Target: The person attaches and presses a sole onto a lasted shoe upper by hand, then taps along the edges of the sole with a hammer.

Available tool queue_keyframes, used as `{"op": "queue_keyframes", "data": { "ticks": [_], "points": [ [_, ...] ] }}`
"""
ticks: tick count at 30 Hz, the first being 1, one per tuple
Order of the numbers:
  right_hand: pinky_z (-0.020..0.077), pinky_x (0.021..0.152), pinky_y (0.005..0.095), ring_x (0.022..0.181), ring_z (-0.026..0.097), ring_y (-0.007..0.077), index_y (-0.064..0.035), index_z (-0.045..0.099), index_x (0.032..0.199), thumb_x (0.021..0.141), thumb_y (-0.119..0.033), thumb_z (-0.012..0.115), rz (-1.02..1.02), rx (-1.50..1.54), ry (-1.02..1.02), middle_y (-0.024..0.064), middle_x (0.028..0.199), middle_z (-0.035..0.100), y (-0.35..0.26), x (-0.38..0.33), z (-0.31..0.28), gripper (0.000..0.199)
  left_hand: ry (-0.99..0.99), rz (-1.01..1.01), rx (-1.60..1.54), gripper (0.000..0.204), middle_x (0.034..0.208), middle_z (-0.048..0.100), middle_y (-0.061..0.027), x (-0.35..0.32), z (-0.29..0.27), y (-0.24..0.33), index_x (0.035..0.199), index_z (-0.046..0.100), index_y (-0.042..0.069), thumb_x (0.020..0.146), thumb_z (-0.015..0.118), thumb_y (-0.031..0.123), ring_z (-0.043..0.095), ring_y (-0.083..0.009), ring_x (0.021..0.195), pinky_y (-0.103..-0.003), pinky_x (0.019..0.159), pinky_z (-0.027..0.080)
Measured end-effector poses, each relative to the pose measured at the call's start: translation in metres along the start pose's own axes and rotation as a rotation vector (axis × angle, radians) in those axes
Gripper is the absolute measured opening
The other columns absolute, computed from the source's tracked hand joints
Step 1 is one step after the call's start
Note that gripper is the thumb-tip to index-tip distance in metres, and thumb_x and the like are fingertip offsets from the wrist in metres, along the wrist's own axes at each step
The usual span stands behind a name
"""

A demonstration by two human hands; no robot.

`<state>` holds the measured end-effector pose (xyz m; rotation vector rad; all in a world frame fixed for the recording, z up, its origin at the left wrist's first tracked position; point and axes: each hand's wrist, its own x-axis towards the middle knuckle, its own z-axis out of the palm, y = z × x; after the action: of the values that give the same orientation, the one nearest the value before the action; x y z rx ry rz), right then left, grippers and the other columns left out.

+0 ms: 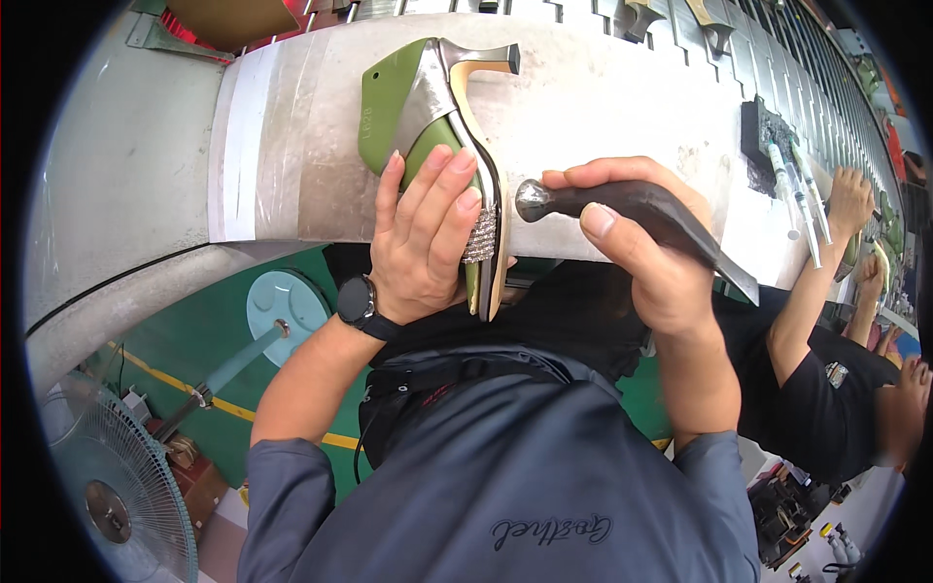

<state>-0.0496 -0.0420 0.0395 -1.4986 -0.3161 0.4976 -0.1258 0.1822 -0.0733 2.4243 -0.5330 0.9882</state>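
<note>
A high-heeled sandal on a green plastic shoe last (389, 117) lies sideways over the front edge of the bench, its heel (486, 58) pointing away and right. My left hand (420, 238) is closed round its forepart, fingers over the last beside a glittering strap (481, 238). The tan edge of the sole (499, 262) faces right. My right hand (666, 257) grips a dark, curved metal hammer-like tool (637, 204). Its shiny rounded knob (533, 200) points at the sole, with a small gap between them. The tool's flat flared end sticks out behind my palm.
A black block (753, 136) and several syringes (802, 194) lie at the bench's right. Behind runs a slatted conveyor with heeled shoes (637, 19). A co-worker's arm (812, 277) reaches in at right. A fan (112, 505) and a pale-blue round-based stand (287, 306) are at lower left.
</note>
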Motion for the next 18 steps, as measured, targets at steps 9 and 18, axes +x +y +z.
{"op": "queue_keyframes", "data": {
  "ticks": [9, 18],
  "points": [
    [0.0523, 0.105, 0.0404, 0.113, 0.072, 0.0321, 0.0089, 0.066, 0.117, 0.088, -0.022, 0.073, -0.07, -0.201, 0.003, 0.0285, 0.116, 0.074, -0.038, 0.001, 0.002, 0.043, 0.021, -0.016, 0.003, 0.067, 0.151, 0.055, -0.0184, -0.003, 0.001, -0.002, 0.149, 0.042, 0.009, 0.099, 0.07, 0.045, 0.052, -0.0376, 0.143, -0.062, 0.124, 0.028],
    [0.0565, 0.097, 0.0341, 0.111, 0.072, 0.0209, 0.0061, 0.067, 0.117, 0.092, 0.001, 0.073, -0.117, -0.309, -0.14, 0.0183, 0.118, 0.075, -0.013, -0.012, 0.021, 0.027, 0.005, -0.076, -0.025, 0.044, 0.146, 0.061, -0.0155, -0.001, -0.003, 0.005, 0.142, 0.048, 0.01, 0.102, 0.064, 0.018, 0.057, -0.0337, 0.139, -0.064, 0.123, 0.031]
  ]
}}
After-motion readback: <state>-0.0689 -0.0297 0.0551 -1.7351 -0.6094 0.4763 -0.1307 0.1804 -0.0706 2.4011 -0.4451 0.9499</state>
